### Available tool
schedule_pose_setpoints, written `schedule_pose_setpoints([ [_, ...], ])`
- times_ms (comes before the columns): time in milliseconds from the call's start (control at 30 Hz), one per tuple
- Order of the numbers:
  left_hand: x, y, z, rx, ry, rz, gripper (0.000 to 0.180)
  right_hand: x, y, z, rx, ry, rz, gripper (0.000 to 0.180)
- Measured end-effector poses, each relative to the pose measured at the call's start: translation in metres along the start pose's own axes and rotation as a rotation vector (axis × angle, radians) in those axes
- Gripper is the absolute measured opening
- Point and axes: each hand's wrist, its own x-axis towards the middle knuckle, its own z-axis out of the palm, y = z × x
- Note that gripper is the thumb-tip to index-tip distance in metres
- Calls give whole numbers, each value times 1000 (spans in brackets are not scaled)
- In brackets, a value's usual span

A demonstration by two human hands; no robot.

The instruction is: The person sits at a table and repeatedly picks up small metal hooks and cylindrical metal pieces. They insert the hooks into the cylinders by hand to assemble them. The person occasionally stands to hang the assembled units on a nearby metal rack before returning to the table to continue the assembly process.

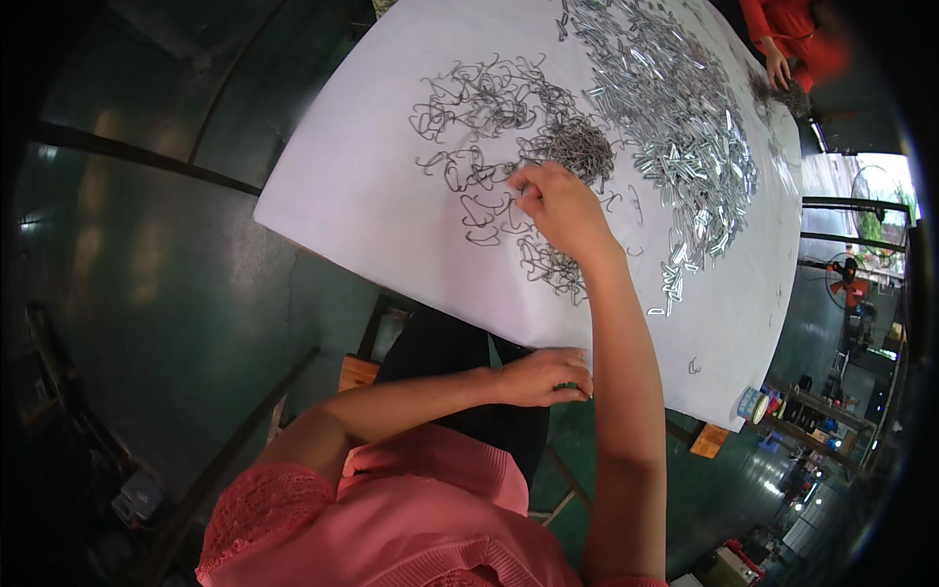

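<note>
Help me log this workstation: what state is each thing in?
Right hand: fingers bent, unclear whether holding anything
Left hand: fingers loosely curled
Bent wire pieces: tangled, partly heaped
Silvery metal pieces: heaped, some strewn
White tabletop: partly covered
Fan: too small to tell whether spinning

right hand (564, 210) at bent wires (579, 149), left hand (544, 377) near white tabletop (342, 176)

The bent wires (579, 147) look like dull metal, the slim loops (685, 166) glossy metal — the tabletop (342, 176) smooth and matt, the shirt (391, 533) cloth with a rough lace sleeve (262, 509).
</note>
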Motion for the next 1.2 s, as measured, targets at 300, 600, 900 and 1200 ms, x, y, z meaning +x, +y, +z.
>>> schedule_pose_setpoints([
  [300,-1,-3,-2,33,-43,12,29,19,-12,1,-85,37,-71,37],
  [600,0,-3,1,24,74,46,9,41,-23,-4,-407,11,-5,33],
  [900,0,4,-2,0,84,47,13,88,-29,15,-8,148,-149,21],
  [1200,0,-4,2,-38,-5,-34,18,99,-40,19,57,-5,-253,28],
])
